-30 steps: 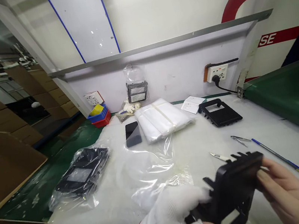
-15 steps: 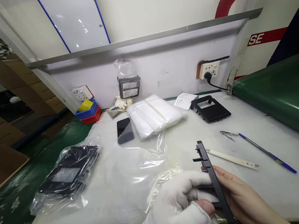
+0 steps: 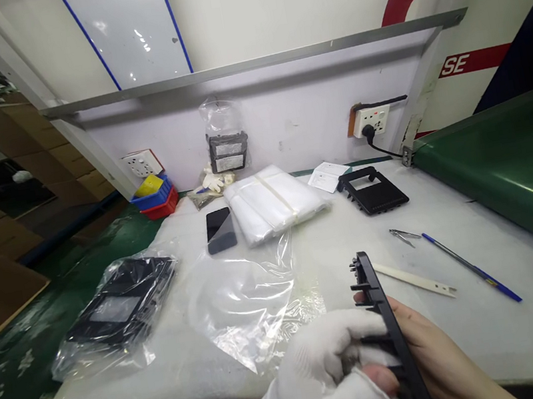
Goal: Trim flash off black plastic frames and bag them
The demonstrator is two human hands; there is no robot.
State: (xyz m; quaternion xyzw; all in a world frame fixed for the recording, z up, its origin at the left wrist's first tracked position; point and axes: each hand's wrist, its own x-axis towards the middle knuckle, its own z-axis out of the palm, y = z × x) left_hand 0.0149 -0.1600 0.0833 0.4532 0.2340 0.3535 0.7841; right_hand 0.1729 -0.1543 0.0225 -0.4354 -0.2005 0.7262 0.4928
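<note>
A black plastic frame (image 3: 391, 328) stands on edge between my hands, its row of pegs and ribs facing left. My left hand (image 3: 324, 372), in a white knit glove with a bare thumb tip showing, grips it from the left with curled fingers. Round the other face is my bare right hand (image 3: 437, 354), its fingers partly hidden behind the frame. A cream-coloured plastic stick (image 3: 415, 279) lies just beyond the right hand. Further right are small metal snips (image 3: 405, 235) and a blue pen (image 3: 474, 268). A similar black frame (image 3: 375, 190) lies flat at the back right.
A bagged black part (image 3: 121, 303) lies at left. A phone (image 3: 220, 230) is beside a stack of plastic bags (image 3: 274, 201), with a loose clear bag (image 3: 243, 304) nearer. Blue (image 3: 154, 193) and red bins (image 3: 161, 207) stand at back left. A green padded surface (image 3: 508, 161) borders the right.
The held frame has shifted slightly right and turned a little, with both hands still on it. The loose clear bag shows more fully left of the gloved hand. The view has moved slightly.
</note>
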